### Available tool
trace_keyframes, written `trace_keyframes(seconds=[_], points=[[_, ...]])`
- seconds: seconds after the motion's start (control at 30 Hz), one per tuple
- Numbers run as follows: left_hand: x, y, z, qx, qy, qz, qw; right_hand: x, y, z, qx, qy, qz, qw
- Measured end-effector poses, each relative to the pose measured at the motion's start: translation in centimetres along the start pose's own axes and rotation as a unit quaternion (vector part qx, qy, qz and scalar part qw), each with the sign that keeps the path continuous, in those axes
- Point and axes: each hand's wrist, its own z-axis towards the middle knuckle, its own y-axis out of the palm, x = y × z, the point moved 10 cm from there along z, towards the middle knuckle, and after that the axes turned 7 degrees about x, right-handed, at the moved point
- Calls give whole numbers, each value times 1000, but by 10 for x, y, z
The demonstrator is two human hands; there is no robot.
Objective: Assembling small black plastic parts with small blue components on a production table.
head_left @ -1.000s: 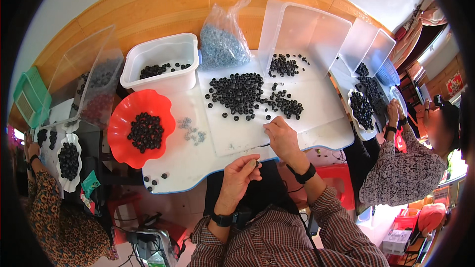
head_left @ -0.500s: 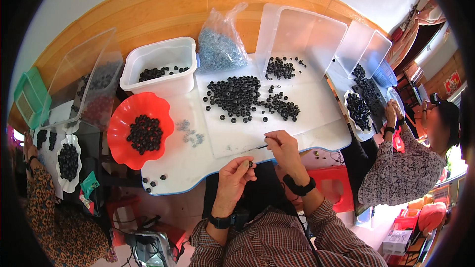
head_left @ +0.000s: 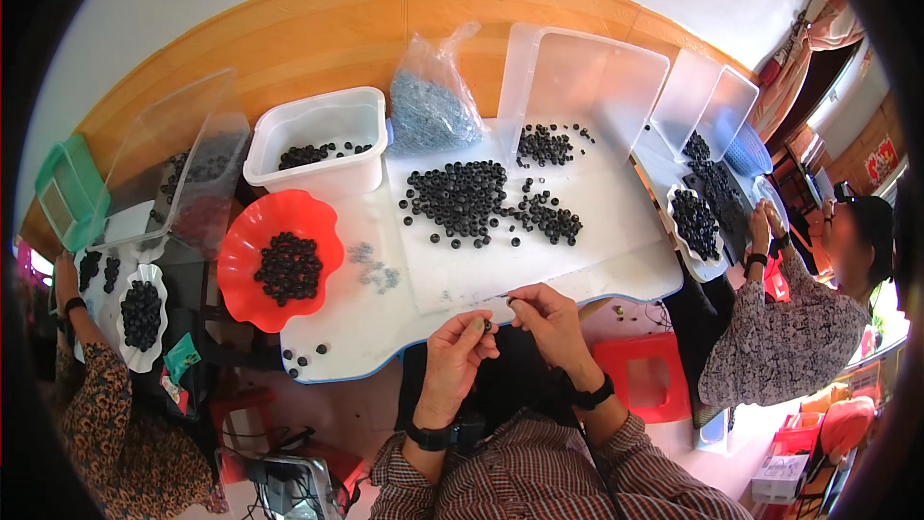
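My left hand is closed in a pinch at the table's front edge, with a small black round part between thumb and forefinger. Just right of it, my right hand is also pinched, its fingertips on a thin dark piece of which only a little shows. The two hands are close but apart. Beyond them lies a wide pile of black round parts on a white sheet, with a smaller cluster of black parts to its right.
A red scalloped bowl of black parts stands left, beside scattered small clear pieces. Behind are a white tub, a bag of bluish pieces and a clear bin on its side. People work at both sides; a red stool stands right.
My right hand has moved down and slightly toward me, nearer the left hand. The thin dark piece at its fingertips shows less length. My left hand stays nearly still, still pinching the round part.
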Motion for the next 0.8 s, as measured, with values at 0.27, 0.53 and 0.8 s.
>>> trace_keyframes(seconds=[0.27,0.53,0.8], points=[[-2,-1,-3,-4,-6,-2,1000,-2,-3,-6,11,1,23,1000],[1,-7,-13,10,-2,2,1000,-4,-3,-12,-2,-2,30,1000],[6,-6,-7,15,9,2,1000,-53,1,-19,-7,-75,15,997]])
